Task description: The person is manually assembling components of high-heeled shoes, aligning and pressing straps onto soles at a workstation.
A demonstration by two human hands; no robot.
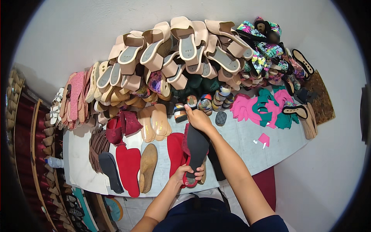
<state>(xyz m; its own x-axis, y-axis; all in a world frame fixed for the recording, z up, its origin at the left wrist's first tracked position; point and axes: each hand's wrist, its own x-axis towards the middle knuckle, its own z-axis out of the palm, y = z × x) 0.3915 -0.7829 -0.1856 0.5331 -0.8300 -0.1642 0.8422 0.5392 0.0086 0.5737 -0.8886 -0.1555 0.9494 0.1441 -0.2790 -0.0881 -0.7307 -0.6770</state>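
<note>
Dark shirt cloth [201, 216] filled the lower edge as a person held a black sole [198, 145] over the near side of a pale table [239, 158]. Thumb and fingertips of the left hand [184, 175] pinched its toe end from opposite edges; the right hand [199, 119] lay against the heel end, thumb extended, the state of its other, hidden fingers impossible to tell. Red material [186, 150] showed along the sole's left edge. Further left lay a wooden last [148, 168], a red sole-shaped piece [128, 170] and a dark gray sole [109, 170]. Multicolored blocks [205, 105] stood near the right hand, with pink cutouts [246, 110] to the right. Beige block-heeled sandals [187, 48] rose in a heap along the wall [92, 34].
</note>
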